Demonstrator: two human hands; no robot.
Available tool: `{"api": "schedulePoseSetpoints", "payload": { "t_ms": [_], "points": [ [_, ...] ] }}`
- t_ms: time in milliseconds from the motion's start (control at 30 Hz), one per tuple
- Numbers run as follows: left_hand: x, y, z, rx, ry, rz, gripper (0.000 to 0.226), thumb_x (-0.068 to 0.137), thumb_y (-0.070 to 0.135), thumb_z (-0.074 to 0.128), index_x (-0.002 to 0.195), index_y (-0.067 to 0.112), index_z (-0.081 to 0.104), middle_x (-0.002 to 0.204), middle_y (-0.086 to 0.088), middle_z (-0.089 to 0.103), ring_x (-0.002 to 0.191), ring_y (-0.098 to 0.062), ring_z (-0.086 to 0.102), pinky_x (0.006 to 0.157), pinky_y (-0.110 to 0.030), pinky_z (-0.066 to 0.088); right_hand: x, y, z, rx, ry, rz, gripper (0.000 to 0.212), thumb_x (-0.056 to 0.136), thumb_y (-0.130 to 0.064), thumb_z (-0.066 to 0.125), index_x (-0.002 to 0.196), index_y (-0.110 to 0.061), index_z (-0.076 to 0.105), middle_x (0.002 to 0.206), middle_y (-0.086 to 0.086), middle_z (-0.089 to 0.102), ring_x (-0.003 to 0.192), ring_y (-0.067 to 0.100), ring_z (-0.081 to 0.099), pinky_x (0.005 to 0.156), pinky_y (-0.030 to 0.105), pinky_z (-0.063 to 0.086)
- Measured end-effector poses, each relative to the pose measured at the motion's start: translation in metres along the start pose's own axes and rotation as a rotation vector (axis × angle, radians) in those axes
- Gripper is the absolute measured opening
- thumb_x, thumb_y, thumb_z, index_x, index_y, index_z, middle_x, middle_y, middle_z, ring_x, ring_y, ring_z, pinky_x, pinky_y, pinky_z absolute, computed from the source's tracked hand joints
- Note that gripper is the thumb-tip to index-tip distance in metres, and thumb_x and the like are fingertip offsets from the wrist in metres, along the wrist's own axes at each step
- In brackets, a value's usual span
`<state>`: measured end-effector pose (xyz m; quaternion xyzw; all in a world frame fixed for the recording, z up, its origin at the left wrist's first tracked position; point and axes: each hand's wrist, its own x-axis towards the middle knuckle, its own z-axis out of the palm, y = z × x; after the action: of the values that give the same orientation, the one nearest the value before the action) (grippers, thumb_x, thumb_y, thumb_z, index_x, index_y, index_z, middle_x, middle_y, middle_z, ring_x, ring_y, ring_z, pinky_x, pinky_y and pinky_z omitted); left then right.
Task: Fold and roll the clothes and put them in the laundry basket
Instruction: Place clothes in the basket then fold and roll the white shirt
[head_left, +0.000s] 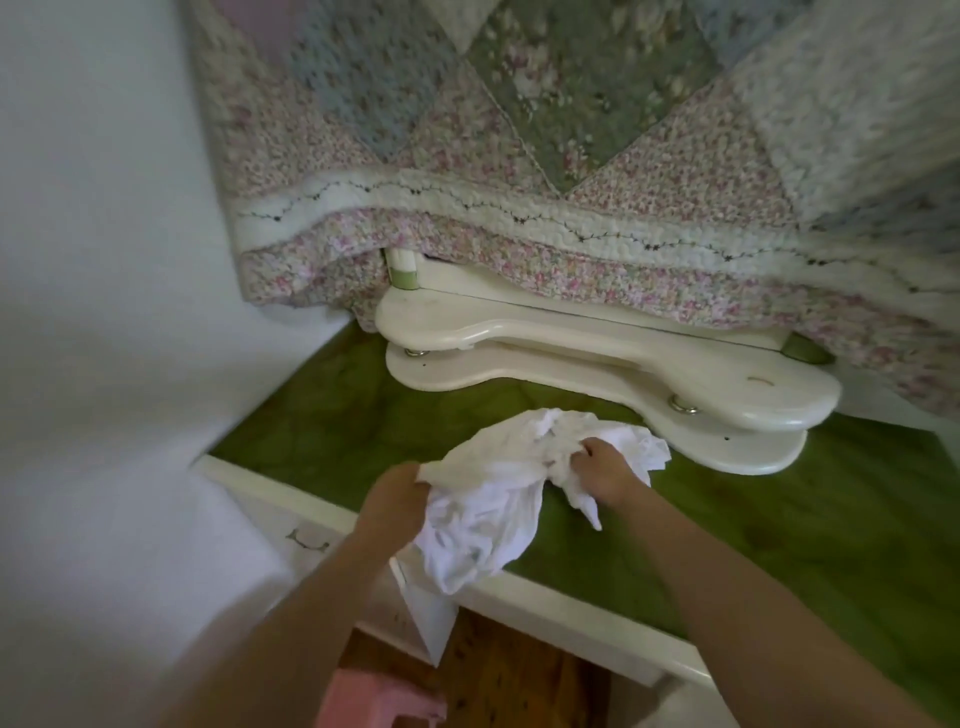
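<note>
Right, both hands are on the white garment (488, 509), which is one crumpled bundle at the front edge of the green counter (779, 519). The left hand (395, 499) grips the near-left side, its fingers buried in the cloth, while the right hand (608, 467) has its fingers curled into the far side of the bunch.

The danger I see is that the lower part of the garment hangs past the counter's front edge. If either grip loosens, the whole thing could slide off toward the wooden floor (498, 670). There's little room behind too, as the white curved stand (623, 364) sits near, under the floral quilt (519, 156). Spread carelessly, the fabric may ride up onto the stand and fold lumpy.

No laundry basket is clearly in view. I can't tell what the pink object (374, 696) below is.
</note>
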<state>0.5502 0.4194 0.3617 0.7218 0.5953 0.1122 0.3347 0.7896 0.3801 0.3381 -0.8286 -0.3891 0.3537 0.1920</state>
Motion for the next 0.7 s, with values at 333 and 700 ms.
{"api": "schedulePoseSetpoints", "payload": {
  "t_ms": [333, 700],
  "points": [
    [-0.102, 0.036, -0.193, -0.749, 0.32, -0.103, 0.031, 0.096, 0.028, 0.051, 0.116, 0.007, 0.063, 0.109, -0.016, 0.065, 0.097, -0.033, 0.062, 0.077, -0.039, 0.05, -0.087, -0.111, -0.069, 0.264, 0.091, -0.345, 0.05, 0.098, -0.033, 0.05, 0.094, 0.016, 0.061, 0.086, 0.029, 0.059, 0.08, 0.034, 0.059, 0.067, 0.035, 0.045],
    [-0.283, 0.035, -0.319, -0.83, 0.351, -0.053, 0.018, 0.092, 0.022, 0.06, 0.086, 0.006, 0.063, 0.087, -0.011, 0.067, 0.078, -0.023, 0.064, 0.075, -0.03, 0.053, -0.355, -0.294, 0.02, 0.046, -0.68, -1.11, 0.037, 0.082, 0.0, 0.068, 0.107, -0.027, 0.061, 0.102, -0.012, 0.067, 0.093, -0.002, 0.064, 0.083, 0.017, 0.05]
  ]
}}
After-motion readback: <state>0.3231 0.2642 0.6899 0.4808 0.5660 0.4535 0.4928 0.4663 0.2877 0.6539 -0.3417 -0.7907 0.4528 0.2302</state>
